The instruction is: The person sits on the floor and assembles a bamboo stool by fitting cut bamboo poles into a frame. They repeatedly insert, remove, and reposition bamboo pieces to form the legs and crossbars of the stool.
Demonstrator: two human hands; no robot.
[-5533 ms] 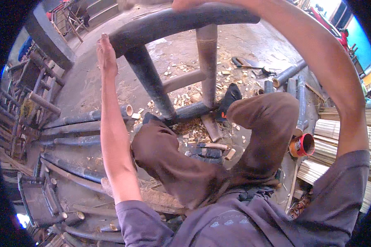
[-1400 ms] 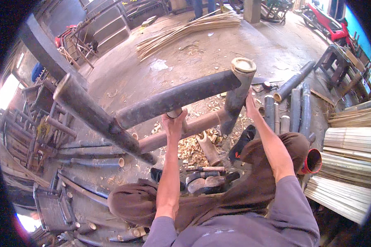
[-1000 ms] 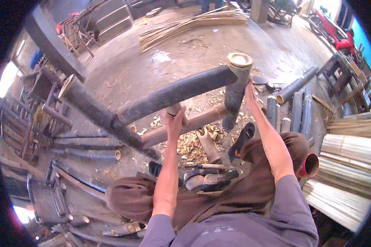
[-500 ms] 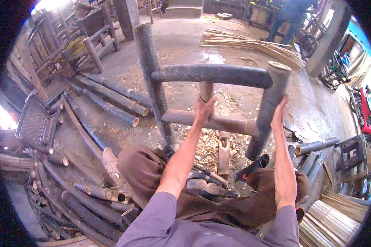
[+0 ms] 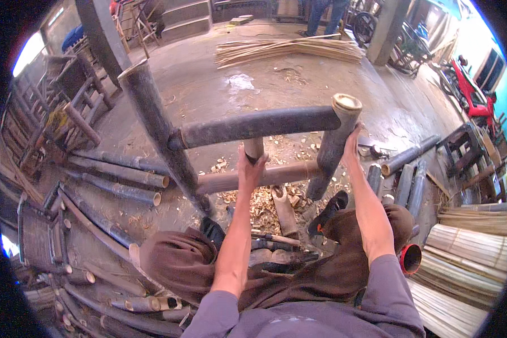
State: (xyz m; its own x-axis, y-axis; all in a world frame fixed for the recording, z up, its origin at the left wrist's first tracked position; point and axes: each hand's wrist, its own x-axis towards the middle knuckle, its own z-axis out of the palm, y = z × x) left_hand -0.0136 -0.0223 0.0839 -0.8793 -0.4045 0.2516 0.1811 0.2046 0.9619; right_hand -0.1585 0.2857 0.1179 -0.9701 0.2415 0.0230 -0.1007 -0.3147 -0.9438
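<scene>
A dark bamboo frame (image 5: 259,125) stands tilted before me, with two thick uprights joined by two crossbars. Between the bars runs a short bamboo piece (image 5: 254,147). My left hand (image 5: 250,169) is closed around that short piece, just above the lower crossbar (image 5: 287,171). At the right upright (image 5: 335,135), my right hand (image 5: 351,149) holds the outer side; its fingers are partly hidden behind the post. The left upright (image 5: 158,121) leans outward, untouched by either hand. Below the frame, a cut bamboo length (image 5: 284,211) lies among pale wood chips (image 5: 263,205).
Bamboo poles (image 5: 115,186) lie on the floor at left, with more in a pile nearer me. Split bamboo strips (image 5: 287,52) lie farther off, and bundled slats (image 5: 473,253) are at right. A person (image 5: 324,17) stands at the back near a concrete pillar (image 5: 388,31).
The view has turned to the right. The frame has tilted, its left upright now leaning further left. Both hands keep their places on it.
</scene>
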